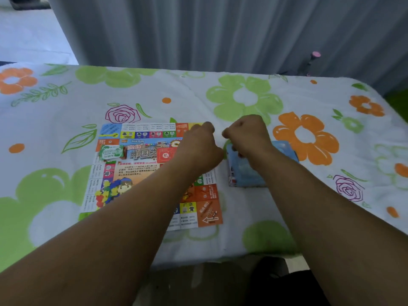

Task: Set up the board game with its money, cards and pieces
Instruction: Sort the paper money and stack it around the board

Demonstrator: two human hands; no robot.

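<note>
The paper game board [132, 173] lies flat on the flowered tablecloth. On its middle sit a green card stack [110, 151] and a red card stack [165, 154]. My left hand [201, 146] hovers over the board's upper right part, fingers curled under, back towards me. My right hand [245, 133] is a short gap to its right, also curled, above the blue game box [247, 173], which stands just right of the board. Whatever lies inside either hand's fingers is hidden from view.
The table [287, 217] under the flowered cloth reaches to a near edge at the bottom. Grey curtains [220, 29] hang behind the far edge. A dark stand with a pink top [314, 55] sits behind the table at the back right.
</note>
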